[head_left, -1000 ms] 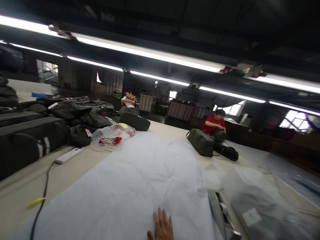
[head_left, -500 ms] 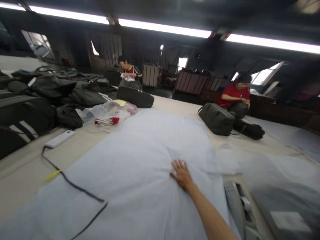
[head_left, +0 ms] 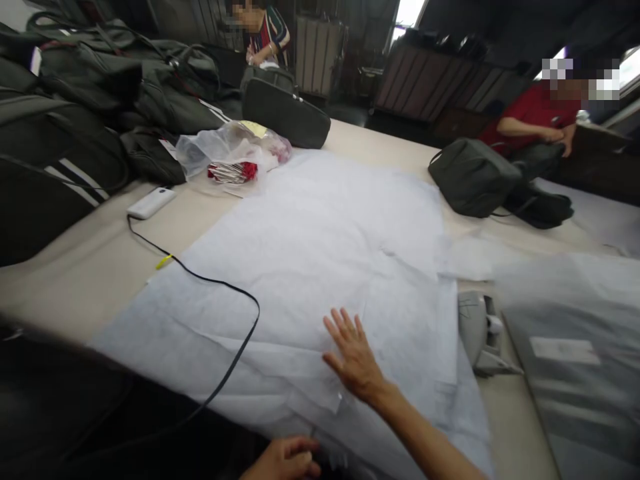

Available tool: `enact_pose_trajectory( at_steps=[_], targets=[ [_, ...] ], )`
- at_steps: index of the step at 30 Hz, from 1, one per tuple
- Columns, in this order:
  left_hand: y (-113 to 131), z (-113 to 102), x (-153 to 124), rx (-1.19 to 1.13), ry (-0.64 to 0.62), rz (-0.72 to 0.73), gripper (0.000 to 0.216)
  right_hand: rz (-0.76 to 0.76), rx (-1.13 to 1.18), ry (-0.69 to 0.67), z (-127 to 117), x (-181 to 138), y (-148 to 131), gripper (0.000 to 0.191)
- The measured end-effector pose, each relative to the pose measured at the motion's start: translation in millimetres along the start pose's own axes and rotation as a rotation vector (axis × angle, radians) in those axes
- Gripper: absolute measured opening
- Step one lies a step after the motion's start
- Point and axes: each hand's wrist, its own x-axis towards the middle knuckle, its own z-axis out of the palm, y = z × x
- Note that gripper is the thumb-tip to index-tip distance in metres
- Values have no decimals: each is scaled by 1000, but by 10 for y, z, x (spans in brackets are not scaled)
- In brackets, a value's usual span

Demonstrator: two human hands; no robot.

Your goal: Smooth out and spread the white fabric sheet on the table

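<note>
Head view: right hand (head_left: 356,360) flat on thin, seemingly layered white tissue sheets (head_left: 320,267).

We find a bag-making workshop — olive bags (head_left: 90,93) heaped on a long worktable (head_left: 75,280), white fabric sheets (head_left: 320,253) spread flat, seated workers (head_left: 530,120) handling bags.

The beige table (head_left: 90,280) carries white sheets (head_left: 320,253) under the flat right hand (head_left: 353,357), a power bank (head_left: 151,202) well beyond it.
</note>
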Motion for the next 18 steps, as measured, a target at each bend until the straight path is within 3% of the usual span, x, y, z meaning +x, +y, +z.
enact_pose_trajectory(
  at_steps=[2, 4, 7, 9, 11, 13, 15, 18],
  targets=[
    [150, -107, -226, 190, -7, 10, 45, -111, 29, -14, 232, -306, -375, 73],
    [368, -194, -409, 383, 26, 86, 29, -181, 22, -40, 407, -468, -528, 78],
    [806, -229, -502, 707, 162, 410, 22, -212, -49, -17, 464, -526, -544, 79],
    [1104, -197, -434, 988, 292, 679, 30, -184, -136, 61, 449, -573, -564, 82],
    [1324, -168, -299, 1294, 411, 810, 45, -198, -261, 178, 517, -672, -623, 79],
    [1416, -193, -139, 1554, 519, 721, 60, -286, -407, 333, 710, -775, -660, 63],
    [1393, -297, 21, 1702, 588, 530, 69, -356, -516, 505, 968, -804, -605, 40],
    [1317, -538, 232, 1786, 534, 395, 74, -247, -547, 712, 1239, -630, -316, 33]
  ],
)
